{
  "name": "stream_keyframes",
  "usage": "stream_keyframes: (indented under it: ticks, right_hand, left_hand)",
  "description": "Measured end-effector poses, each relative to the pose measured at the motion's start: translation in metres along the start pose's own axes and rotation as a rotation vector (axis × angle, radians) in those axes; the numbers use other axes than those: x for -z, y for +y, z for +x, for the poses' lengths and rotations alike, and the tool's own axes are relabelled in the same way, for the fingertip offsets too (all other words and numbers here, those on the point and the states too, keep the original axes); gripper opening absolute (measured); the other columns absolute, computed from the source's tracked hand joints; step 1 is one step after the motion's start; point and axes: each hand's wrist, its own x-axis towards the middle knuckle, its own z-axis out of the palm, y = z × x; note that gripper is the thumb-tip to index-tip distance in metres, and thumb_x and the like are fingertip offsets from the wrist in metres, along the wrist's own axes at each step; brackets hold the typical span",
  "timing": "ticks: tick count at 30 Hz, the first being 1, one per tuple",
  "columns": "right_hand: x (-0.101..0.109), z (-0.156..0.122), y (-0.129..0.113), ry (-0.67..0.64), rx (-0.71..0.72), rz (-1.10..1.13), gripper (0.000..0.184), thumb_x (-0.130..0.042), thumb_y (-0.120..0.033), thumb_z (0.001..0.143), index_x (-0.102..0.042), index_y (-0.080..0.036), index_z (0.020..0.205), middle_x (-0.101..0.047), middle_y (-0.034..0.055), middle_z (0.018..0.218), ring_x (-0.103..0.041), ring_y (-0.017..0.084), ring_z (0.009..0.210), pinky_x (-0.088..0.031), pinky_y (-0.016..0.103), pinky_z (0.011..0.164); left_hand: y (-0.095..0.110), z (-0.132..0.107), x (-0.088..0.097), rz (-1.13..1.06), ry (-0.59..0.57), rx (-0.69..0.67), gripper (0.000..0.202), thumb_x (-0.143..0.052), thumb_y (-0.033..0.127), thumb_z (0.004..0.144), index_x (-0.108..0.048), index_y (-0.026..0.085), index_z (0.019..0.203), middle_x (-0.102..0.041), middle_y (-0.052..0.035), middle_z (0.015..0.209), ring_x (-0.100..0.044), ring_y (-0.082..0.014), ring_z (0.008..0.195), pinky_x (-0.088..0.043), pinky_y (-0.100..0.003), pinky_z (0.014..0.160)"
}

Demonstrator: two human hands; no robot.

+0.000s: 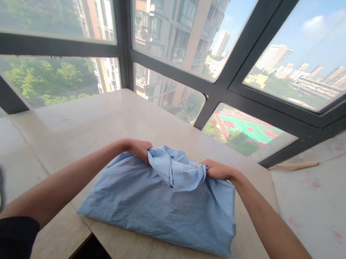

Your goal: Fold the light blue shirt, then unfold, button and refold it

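Note:
A light blue collared shirt (156, 208) lies folded into a wide bundle on the pale stone sill, its collar at the far side facing up. My left hand (140, 150) grips the cloth at the left of the collar, fingers curled into the fabric. On the collar's other side, my right hand (217, 169) is closed on the cloth too. The fingertips of both hands are partly hidden by the fabric. A small dark label shows inside the neck. The shirt's lower edge rests flat toward me.
Dark-framed windows (127, 26) rise behind the stone sill (74, 129). A white cable (2, 185) curves at the left edge. At the bottom, a dark gap (92, 257) opens in the sill's front edge. A wall with peeling floral paper (322, 208) stands on the right.

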Motion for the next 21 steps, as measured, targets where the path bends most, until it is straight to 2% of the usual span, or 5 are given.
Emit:
stream_keyframes:
  ticks: [6, 11, 15, 18, 21]
  right_hand:
    - [0.025, 0.041, 0.039, -0.038, -0.066, 0.064, 0.008, -0.058, -0.022, 0.056, -0.058, -0.017, 0.062, -0.055, -0.005, 0.06, -0.05, 0.014, 0.065, -0.04, 0.025, 0.065]
    - [0.028, 0.06, 0.071, -0.015, -0.148, 0.104, 0.016, -0.069, -0.026, 0.058, -0.064, -0.016, 0.069, -0.061, -0.0038, 0.068, -0.055, 0.015, 0.071, -0.042, 0.024, 0.068]
    - [0.027, 0.057, 0.091, 0.036, -0.103, 0.294, 0.026, -0.074, -0.031, 0.062, -0.067, -0.016, 0.082, -0.065, -0.0025, 0.077, -0.059, 0.016, 0.077, -0.046, 0.025, 0.072]
    - [0.027, 0.052, 0.103, 0.149, -0.085, 0.353, 0.028, -0.077, -0.034, 0.062, -0.067, -0.016, 0.08, -0.066, -0.0022, 0.077, -0.06, 0.016, 0.078, -0.047, 0.026, 0.074]
    - [0.027, 0.048, 0.112, 0.273, -0.17, 0.43, 0.029, -0.078, -0.038, 0.063, -0.067, -0.017, 0.08, -0.067, -0.0015, 0.076, -0.061, 0.017, 0.078, -0.047, 0.027, 0.075]
  left_hand:
    - [-0.026, 0.057, 0.019, -0.136, -0.116, 0.135, 0.03, -0.074, 0.032, 0.052, -0.071, 0.017, 0.077, -0.071, -0.0005, 0.081, -0.063, -0.021, 0.081, -0.05, -0.026, 0.071]
    - [-0.049, 0.094, 0.015, -0.155, -0.136, 0.127, 0.038, -0.076, 0.031, 0.051, -0.071, 0.018, 0.087, -0.073, -0.001, 0.09, -0.064, -0.0223, 0.09, -0.05, -0.027, 0.078]
    - [-0.056, 0.093, 0.014, -0.255, -0.13, 0.057, 0.041, -0.077, 0.033, 0.056, -0.071, 0.019, 0.094, -0.073, -0.0008, 0.096, -0.064, -0.0216, 0.095, -0.049, -0.026, 0.082]
    - [-0.06, 0.082, 0.024, -0.351, -0.172, 0.012, 0.043, -0.079, 0.037, 0.059, -0.069, 0.019, 0.096, -0.072, -0.0013, 0.098, -0.064, -0.0209, 0.094, -0.05, -0.026, 0.082]
    - [-0.067, 0.075, 0.033, -0.38, -0.125, 0.059, 0.046, -0.079, 0.048, 0.059, -0.068, 0.018, 0.093, -0.071, -0.0022, 0.094, -0.064, -0.0208, 0.088, -0.05, -0.027, 0.076]
